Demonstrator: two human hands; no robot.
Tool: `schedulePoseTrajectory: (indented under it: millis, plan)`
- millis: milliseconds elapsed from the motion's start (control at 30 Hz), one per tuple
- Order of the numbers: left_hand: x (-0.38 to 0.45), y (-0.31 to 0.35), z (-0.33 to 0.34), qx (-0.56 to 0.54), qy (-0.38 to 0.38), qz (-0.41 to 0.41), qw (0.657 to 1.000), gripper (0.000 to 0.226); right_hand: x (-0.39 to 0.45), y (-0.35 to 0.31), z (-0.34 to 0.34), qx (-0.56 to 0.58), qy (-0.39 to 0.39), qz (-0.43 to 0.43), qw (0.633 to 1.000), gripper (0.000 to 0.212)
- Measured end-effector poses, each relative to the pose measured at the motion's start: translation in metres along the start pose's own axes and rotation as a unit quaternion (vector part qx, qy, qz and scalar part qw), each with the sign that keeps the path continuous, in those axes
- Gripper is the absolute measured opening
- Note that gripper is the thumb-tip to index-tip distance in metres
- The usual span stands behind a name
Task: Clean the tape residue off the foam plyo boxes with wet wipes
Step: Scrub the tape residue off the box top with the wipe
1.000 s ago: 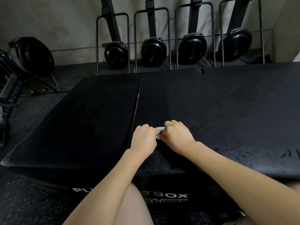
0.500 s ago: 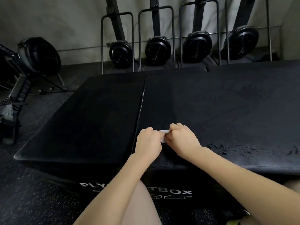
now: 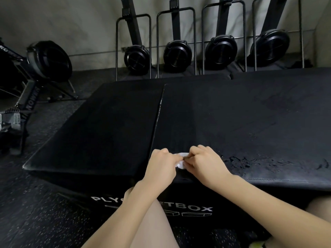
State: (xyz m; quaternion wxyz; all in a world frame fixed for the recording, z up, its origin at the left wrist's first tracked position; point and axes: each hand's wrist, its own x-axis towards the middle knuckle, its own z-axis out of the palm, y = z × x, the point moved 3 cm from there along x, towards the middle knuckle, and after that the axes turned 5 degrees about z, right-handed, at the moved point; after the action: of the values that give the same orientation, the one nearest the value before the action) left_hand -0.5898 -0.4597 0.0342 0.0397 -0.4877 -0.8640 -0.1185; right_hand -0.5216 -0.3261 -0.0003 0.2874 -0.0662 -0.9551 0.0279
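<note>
You are pinching the wet wipe [image 3: 181, 159] with your left hand [image 3: 161, 164] and right hand [image 3: 206, 162], while residue [image 3: 268, 162] on the right plyo box [image 3: 250, 122] is still waiting.

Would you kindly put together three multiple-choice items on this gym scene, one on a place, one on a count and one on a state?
1. Where is the white wipe?
A. on the floor
B. between the two hands, over the near edge of the right plyo box
C. on the left plyo box

2. How many rowing machines stand upright against the wall?
A. two
B. four
C. six

3. How do the hands stand?
A. both pinch the wipe
B. both lie flat and open
C. only one touches the wipe

Answers:
1 B: the wipe shows between the left hand and the right hand, just right of the seam between the boxes.
2 B: four flywheel housings stand in a row.
3 A: the curled fingers of both hands meet on the wipe.
</note>
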Motion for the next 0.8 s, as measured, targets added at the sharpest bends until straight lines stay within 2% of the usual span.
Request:
schedulePoseTrajectory:
  millis: [100, 200, 333, 400, 467, 500, 700, 800]
  plan:
    - [0.011, 0.003, -0.006, 0.021, 0.017, -0.002, 1.000, 0.044, 0.013, 0.004, 0.009, -0.015, -0.032, 0.025, 0.999, 0.032]
    - [0.005, 0.001, 0.000, 0.006, 0.020, -0.015, 1.000, 0.045, 0.012, -0.001, 0.003, 0.000, -0.018, 0.031, 0.999, 0.034]
    - [-0.023, -0.006, 0.009, -0.019, 0.047, 0.002, 0.999, 0.051, -0.015, -0.014, -0.014, 0.054, 0.001, 0.011, 0.998, 0.051]
    - [-0.039, -0.008, 0.014, -0.017, 0.052, 0.017, 0.998, 0.058, -0.029, -0.020, -0.016, 0.044, 0.000, -0.005, 0.999, 0.038]
    - [-0.053, -0.014, 0.021, -0.027, 0.048, 0.009, 0.998, 0.053, -0.037, -0.025, -0.017, 0.034, -0.005, -0.018, 0.999, 0.019]
    - [-0.059, -0.018, 0.023, -0.028, 0.060, 0.005, 0.998, 0.052, -0.038, -0.027, -0.016, 0.036, -0.005, -0.021, 0.999, 0.016]
    - [-0.079, -0.036, 0.016, -0.077, 0.157, 0.010, 0.985, 0.050, -0.029, -0.061, -0.003, 0.065, -0.004, -0.028, 0.997, 0.015]
    - [-0.092, -0.062, 0.020, -0.095, 0.166, -0.058, 0.980, 0.042, -0.019, -0.084, 0.008, 0.082, -0.014, -0.030, 0.996, 0.021]
